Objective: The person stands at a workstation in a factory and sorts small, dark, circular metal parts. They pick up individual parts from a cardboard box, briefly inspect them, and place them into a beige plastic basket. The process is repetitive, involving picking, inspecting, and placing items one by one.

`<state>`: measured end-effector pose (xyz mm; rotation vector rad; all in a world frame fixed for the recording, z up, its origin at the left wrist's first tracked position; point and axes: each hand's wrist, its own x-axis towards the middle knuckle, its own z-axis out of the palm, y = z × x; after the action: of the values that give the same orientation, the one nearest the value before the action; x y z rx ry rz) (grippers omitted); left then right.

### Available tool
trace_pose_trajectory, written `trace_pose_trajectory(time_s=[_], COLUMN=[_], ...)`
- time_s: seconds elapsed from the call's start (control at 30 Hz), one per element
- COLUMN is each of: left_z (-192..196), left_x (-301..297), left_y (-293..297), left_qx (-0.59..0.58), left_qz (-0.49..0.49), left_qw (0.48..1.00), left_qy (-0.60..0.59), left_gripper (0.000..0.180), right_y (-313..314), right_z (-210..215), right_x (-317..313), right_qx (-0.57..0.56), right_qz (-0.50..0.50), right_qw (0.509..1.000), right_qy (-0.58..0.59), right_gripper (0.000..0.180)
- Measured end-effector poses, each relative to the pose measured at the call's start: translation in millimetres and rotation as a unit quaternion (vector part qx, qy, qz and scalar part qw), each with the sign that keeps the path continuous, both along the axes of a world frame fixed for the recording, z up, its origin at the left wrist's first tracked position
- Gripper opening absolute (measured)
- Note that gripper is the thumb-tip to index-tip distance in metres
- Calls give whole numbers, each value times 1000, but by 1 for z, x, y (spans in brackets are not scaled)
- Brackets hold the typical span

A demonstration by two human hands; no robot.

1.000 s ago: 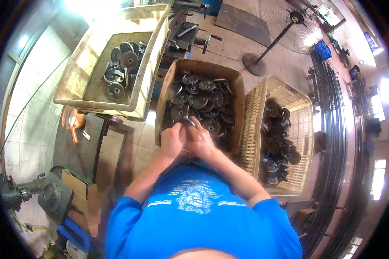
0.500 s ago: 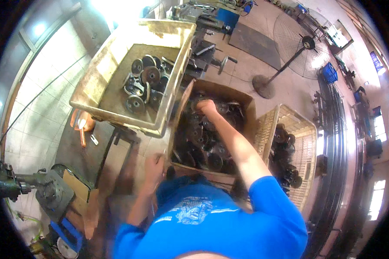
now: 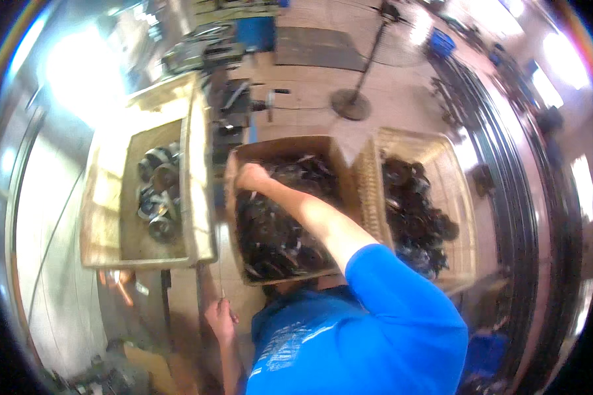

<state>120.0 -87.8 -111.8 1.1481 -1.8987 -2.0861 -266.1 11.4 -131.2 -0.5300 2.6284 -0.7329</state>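
My right hand point(image 3: 252, 176) is at the left inner side of a cardboard box point(image 3: 232, 217), above a heap of dark round metal parts point(image 3: 290, 224). Its fingers look curled, but what they hold, if anything, is hidden. Low beside the box's near left corner, my left hand point(image 3: 222, 319) is closed around a thin rod point(image 3: 223, 293) that points upward; its kind is too small to tell. Left of the box stands a cream plastic crate point(image 3: 201, 217) with several wheel-like metal discs point(image 3: 161, 187) at its middle.
A slotted cream basket point(image 3: 466, 217) with dark metal parts point(image 3: 415, 210) stands right of the box. Behind are a machine with a crank handle point(image 3: 270, 102) and a fan's round base point(image 3: 350, 104). Long metal bars point(image 3: 507, 184) lie along the right. An orange object point(image 3: 118, 284) sits below the crate.
My view has swung to the right. My right hand has moved from over the parts to the box's left side. My left hand still holds the thin rod, lower down.
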Motion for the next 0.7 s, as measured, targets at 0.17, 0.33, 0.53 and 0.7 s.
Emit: trace_pose_trajectory(time_s=[0.17,0.33,0.53,0.7], left_z=[-2,12,25,28], left_x=[-35,-54,-71,-64], left_y=[14,26,47,57], left_qx=[-20,-31,-17,-46], left_qz=[-64,-94,-141,-136], left_qw=[998,994,989,990], left_qy=[18,42,34,14], left_gripper=[15,15,17,17], right_y=[126,328,498,481], right_z=[109,130,-25,-62], right_x=[29,37,7,7], right_qx=[-237,-564,-17,-198], right_qz=[25,-164,-507,-609], right_qw=[971,809,860,764], right_qy=[29,-29,58,-74], right_gripper=[34,29,21,39])
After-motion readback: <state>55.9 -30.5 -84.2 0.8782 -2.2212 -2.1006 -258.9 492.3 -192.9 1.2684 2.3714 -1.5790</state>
